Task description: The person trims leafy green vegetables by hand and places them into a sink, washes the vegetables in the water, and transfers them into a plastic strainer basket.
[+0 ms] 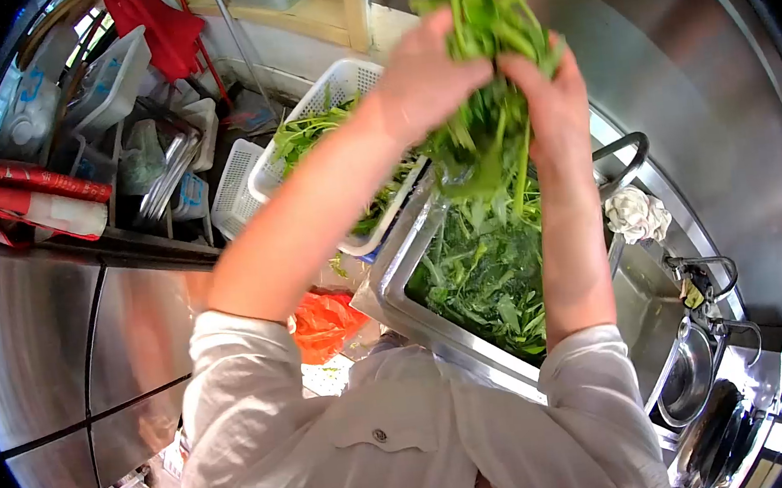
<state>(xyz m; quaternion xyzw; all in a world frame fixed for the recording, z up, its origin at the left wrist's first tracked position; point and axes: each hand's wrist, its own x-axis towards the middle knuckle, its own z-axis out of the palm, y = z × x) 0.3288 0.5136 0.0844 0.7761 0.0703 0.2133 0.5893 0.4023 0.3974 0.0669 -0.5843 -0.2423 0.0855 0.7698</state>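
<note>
Both hands hold up a bunch of leafy greens (484,136) above a metal sink (398,286). My left hand (427,76) grips the bunch from its left side, fingers closed round the stems. On the other side, my right hand (551,101) is closed on the same bunch, thumb at the front. Below, many loose green leaves (483,268) lie in water in the sink. White perforated baskets (351,76) with more greens stand left of the sink, partly hidden behind my left forearm.
A second sink basin (645,290) with faucets (718,264) and a metal bowl (686,375) lies at the right. A white cloth (635,214) hangs near it. Cluttered shelves with containers (117,82) are at the upper left. An orange-red bag (328,325) lies below the baskets.
</note>
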